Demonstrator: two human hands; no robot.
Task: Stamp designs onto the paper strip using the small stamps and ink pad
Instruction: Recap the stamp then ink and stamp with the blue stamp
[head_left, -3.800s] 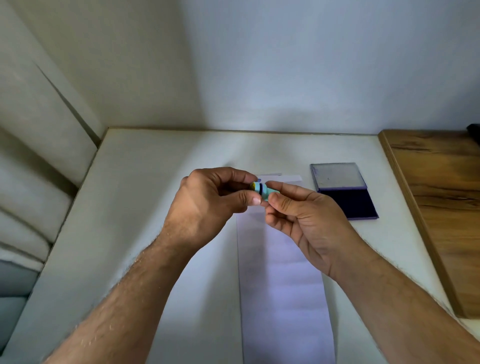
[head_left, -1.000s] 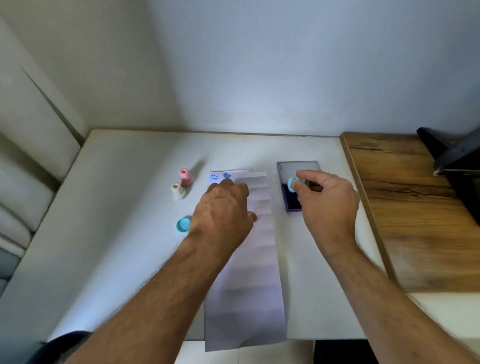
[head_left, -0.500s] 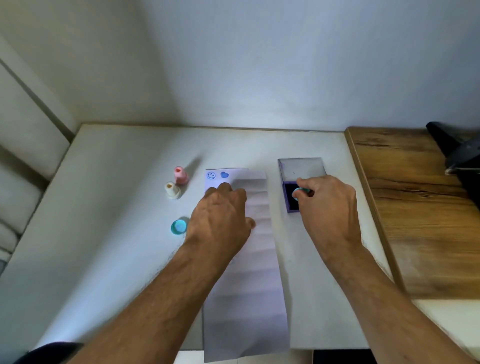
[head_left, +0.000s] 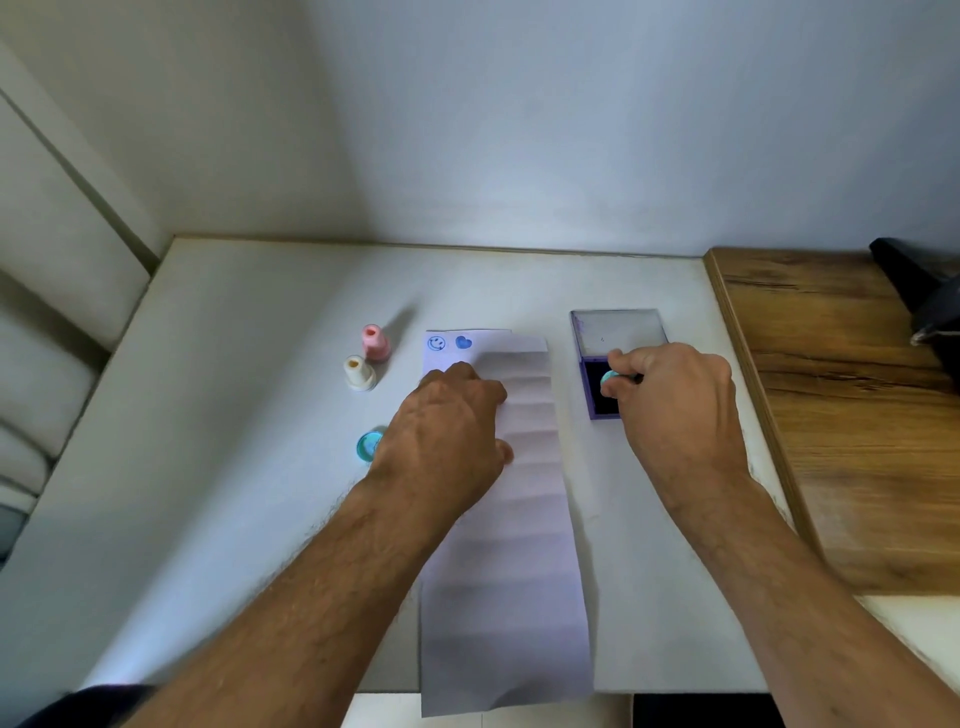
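Your right hand (head_left: 675, 410) pinches the teal stamp (head_left: 609, 383) on the ink pad (head_left: 597, 400); press it level and lift it straight. Your left hand (head_left: 447, 436) lies flat, pinning the paper strip (head_left: 524, 519) on the worktop (head_left: 260, 415).

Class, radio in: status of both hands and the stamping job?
Left hand flat on paper strip. Right hand pinching teal stamp on ink pad. Nothing blocking.
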